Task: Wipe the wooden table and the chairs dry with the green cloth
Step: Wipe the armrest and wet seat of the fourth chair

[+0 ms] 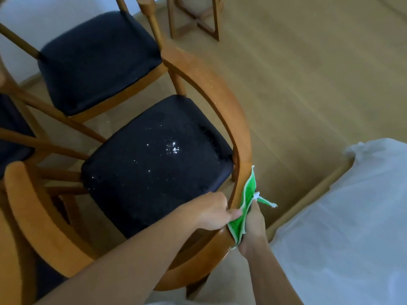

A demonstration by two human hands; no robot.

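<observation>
A wooden chair with a curved backrest (222, 102) and a dark seat cushion (154, 164) stands in front of me. White specks dot the cushion. The green cloth (243, 208), edged in white, lies pressed against the outer face of the backrest rail. My right hand (253, 230) grips the cloth from the outside. My left hand (214, 211) holds the rail from the inside, thumb touching the cloth's edge. No wooden table is in view.
A second dark-seated chair (99, 60) stands behind the first, and the backrest of another (37, 214) curves at the lower left. A wooden stool frame (196, 18) stands at the top. A white-covered piece of furniture (352, 216) fills the right.
</observation>
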